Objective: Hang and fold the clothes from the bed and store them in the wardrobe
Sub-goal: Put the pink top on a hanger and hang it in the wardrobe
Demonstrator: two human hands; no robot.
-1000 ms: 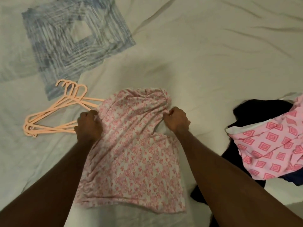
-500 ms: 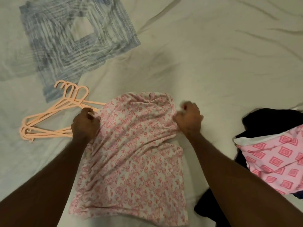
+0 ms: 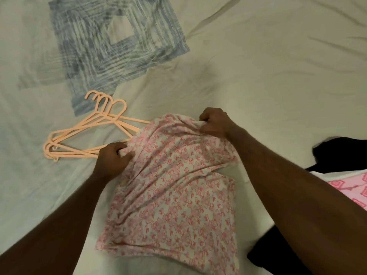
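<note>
A white garment with a small pink bow print (image 3: pixel 174 195) lies spread on the bed in front of me. My left hand (image 3: pixel 113 158) grips its upper left edge, fingers curled into the cloth. My right hand (image 3: pixel 215 123) grips the upper right corner, bunching the fabric there. Both forearms reach over the garment's sides. Several peach plastic hangers (image 3: pixel 87 133) lie stacked on the sheet just left of the garment, partly tucked under its edge.
The bed (image 3: pixel 268 66) has a pale green sheet with a blue striped square print (image 3: pixel 111 42) at the upper left. At the right edge lie a black garment (image 3: pixel 341 153) and a pink cloth with square pattern (image 3: pixel 353 187).
My right hand has carried the garment's upper right corner further away from me. My left hand keeps its grip on the left edge.
</note>
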